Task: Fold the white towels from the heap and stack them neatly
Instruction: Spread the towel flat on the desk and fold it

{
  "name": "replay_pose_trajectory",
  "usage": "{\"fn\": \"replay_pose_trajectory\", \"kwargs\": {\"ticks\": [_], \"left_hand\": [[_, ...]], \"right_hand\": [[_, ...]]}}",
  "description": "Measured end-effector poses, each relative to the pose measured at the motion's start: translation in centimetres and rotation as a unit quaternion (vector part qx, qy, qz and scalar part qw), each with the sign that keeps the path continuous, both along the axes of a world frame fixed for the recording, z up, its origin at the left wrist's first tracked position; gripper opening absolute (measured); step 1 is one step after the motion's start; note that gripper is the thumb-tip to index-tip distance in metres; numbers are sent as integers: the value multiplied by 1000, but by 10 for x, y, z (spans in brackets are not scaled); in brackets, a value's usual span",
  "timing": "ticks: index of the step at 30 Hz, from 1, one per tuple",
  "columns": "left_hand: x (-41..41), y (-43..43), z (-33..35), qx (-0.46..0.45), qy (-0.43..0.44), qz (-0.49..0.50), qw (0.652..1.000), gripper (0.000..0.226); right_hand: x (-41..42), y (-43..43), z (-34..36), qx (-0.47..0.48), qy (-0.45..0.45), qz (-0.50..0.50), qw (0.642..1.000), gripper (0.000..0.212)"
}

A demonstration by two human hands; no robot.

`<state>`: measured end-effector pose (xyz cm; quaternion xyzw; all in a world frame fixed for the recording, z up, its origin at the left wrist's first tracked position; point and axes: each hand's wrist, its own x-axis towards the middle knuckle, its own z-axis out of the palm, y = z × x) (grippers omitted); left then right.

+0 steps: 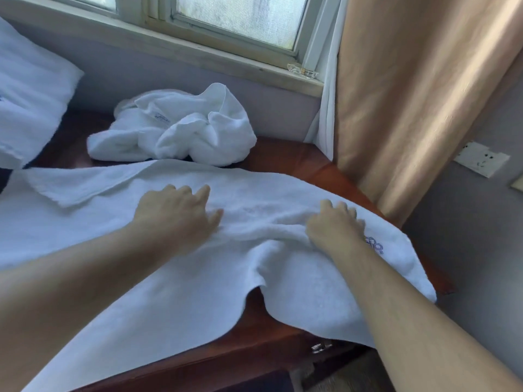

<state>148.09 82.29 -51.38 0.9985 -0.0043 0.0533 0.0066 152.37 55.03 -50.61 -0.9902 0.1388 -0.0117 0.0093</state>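
A large white towel (175, 278) lies spread across the reddish wooden table (305, 159), its near edge hanging over the front. My left hand (175, 213) rests on its middle, palm down with fingers loosely bent. My right hand (334, 224) lies on the towel's right part beside a blue embroidered logo (375, 244), fingers curled into a ridge of bunched cloth. Behind the towel sits a crumpled heap of white towels (172, 131). A folded white towel stack (28, 94) stands at the far left.
A window with a wooden sill (215, 49) runs along the back wall. A tan curtain (410, 94) hangs at the right, close to the table's corner. A drawer handle (321, 347) shows on the table's front. A wall plate (481, 159) is at the right.
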Motion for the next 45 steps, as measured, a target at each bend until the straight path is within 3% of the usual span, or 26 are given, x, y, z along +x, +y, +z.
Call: {"fn": "replay_pose_trajectory", "kwargs": {"ticks": [2, 4, 6, 9, 11, 14, 15, 17, 19, 22, 24, 26, 28, 31, 33, 35, 39, 45], "left_hand": [[0, 0, 7, 39, -1, 27, 999, 56], [3, 1, 14, 89, 16, 44, 995, 59], [7, 0, 14, 98, 10, 45, 994, 58], [13, -5, 1, -18, 57, -8, 998, 54], [14, -3, -8, -88, 104, -24, 990, 64], [15, 15, -18, -105, 96, -13, 990, 78], [15, 22, -20, -98, 92, -10, 991, 81], [15, 36, -22, -80, 98, -6, 992, 87], [13, 50, -21, -70, 107, 1, 992, 93], [7, 74, -20, -58, 114, 14, 992, 98], [0, 88, -19, -47, 127, 18, 991, 97], [-6, 97, -15, -42, 159, 32, 986, 89], [-5, 95, -3, -27, 151, 53, 987, 72], [-1, 65, 13, -46, -20, 15, 999, 46], [-1, 31, 17, -101, -92, -89, 987, 40], [1, 2, 9, -110, -59, -162, 979, 43], [15, -27, -10, -103, 32, -158, 981, 61], [38, -28, -22, -108, 61, -165, 978, 66]], "right_hand": [[7, 5, -4, 58, -24, 69, 996, 59], [16, 10, -11, 84, 55, 87, 991, 62], [21, 15, -13, 49, 98, 161, 981, 56], [25, 20, -13, 70, 85, 295, 949, 62], [27, 22, -14, 118, 68, 353, 925, 57], [27, 27, -11, 300, -6, 305, 904, 30], [28, 30, -10, 320, -44, 272, 907, 23], [34, 35, -9, 195, -104, 209, 953, 31], [36, 38, -7, 78, -61, 111, 989, 57], [26, 47, -7, 70, 50, 49, 995, 76], [15, 56, -9, 24, 36, 59, 997, 74], [5, 63, -8, -42, -36, 112, 992, 62], [1, 65, -1, -39, -128, 147, 980, 50], [11, 58, 12, 8, -202, 156, 967, 40], [19, 52, 14, 29, -178, 144, 973, 37], [26, 48, 9, 52, -85, 116, 988, 45], [48, 43, -3, 56, 67, 101, 991, 69], [89, 14, -21, 43, 66, 104, 991, 82]]}}
